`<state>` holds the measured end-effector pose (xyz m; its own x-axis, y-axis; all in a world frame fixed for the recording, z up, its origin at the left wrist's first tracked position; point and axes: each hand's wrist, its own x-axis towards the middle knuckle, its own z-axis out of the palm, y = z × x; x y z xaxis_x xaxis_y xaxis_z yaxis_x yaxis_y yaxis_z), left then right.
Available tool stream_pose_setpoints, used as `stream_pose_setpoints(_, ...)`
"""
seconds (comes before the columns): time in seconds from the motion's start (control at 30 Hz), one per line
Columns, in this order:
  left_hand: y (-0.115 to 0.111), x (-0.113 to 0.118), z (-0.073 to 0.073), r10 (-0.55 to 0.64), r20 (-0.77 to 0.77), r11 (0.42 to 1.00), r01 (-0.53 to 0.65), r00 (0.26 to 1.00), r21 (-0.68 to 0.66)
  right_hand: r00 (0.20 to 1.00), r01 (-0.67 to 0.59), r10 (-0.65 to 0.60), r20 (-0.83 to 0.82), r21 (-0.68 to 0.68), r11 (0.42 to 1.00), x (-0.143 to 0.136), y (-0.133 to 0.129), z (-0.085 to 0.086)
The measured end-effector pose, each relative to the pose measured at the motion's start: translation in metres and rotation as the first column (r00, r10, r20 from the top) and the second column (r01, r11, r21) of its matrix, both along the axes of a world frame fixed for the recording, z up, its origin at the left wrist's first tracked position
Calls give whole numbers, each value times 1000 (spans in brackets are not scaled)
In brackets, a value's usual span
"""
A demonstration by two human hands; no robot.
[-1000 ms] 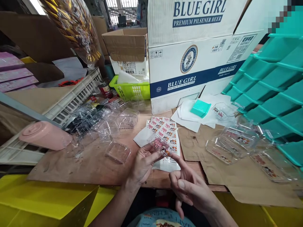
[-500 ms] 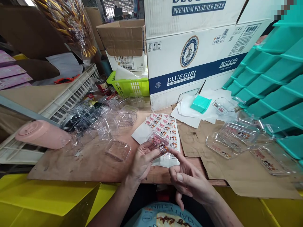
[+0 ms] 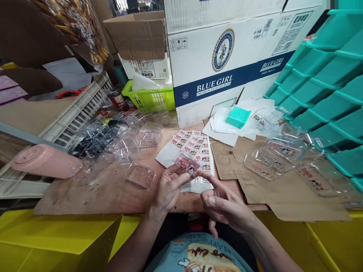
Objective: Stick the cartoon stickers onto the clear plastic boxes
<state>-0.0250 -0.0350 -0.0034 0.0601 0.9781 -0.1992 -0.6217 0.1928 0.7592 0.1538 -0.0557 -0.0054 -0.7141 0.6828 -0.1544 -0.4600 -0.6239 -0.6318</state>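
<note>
My left hand (image 3: 170,186) pinches a small clear plastic box (image 3: 181,160) with a pink-lettered cat sticker on its face, tilted above the sticker sheets. My right hand (image 3: 219,200) holds nothing; its index finger is stretched out to the sticker's right end, and its other fingers are loosely bent. Beneath the box lie sheets of cat stickers (image 3: 205,151), partly covered by it and by my left hand. Left of my left hand, a clear plastic box part (image 3: 140,176) rests on the wooden tabletop (image 3: 113,196).
Clear boxes with stickers (image 3: 283,153) sit on cardboard (image 3: 255,192) at the right, beside stacked turquoise bins (image 3: 326,83). More clear boxes (image 3: 124,149) and a pink cup (image 3: 47,161) are at the left. White beer cartons (image 3: 195,56) and a lime basket (image 3: 155,98) stand behind.
The whole view has shifted a little. My left hand still grips the box, and my right index finger stays against its sticker.
</note>
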Motion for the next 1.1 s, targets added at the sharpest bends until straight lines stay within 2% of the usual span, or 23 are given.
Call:
stream_pose_setpoints(0.27, -1, -1, -2, 16, -34, 1000, -16, 999, -17, 997, 16, -18, 69, 24, 1000, -2, -1, 7)
stream_pose_setpoints(0.57, 0, -2, -5, 44, 7, 998, -43, 999, -41, 994, 29, -30, 104, 16, 999, -3, 3, 11)
stream_pose_setpoints(0.67, 1, 0, -6, 99, 10, 993, -98, 995, -73, 992, 40, -41, 122, 16, 999, -4, 4, 12)
stream_pose_setpoints(0.8, 1, 5, -7, 185, -47, 983, -185, 982, -3, 985, 58, -62, 161, 26, 998, -7, 4, 13)
stream_pose_setpoints(0.9, 0, 10, -8, 226, -107, 974, -223, 968, 43, 966, 79, -102, 238, 102, 992, -11, 3, 12)
stream_pose_setpoints(1.0, -1, 13, -8, 292, -155, 956, -284, 944, 76, 910, 91, -176, 376, 233, 968, -16, 0, 12)
stream_pose_setpoints(1.1, -2, 17, -7, 341, -170, 939, -326, 924, 114, 799, 80, -327, 505, 450, 889, -21, -4, 11)
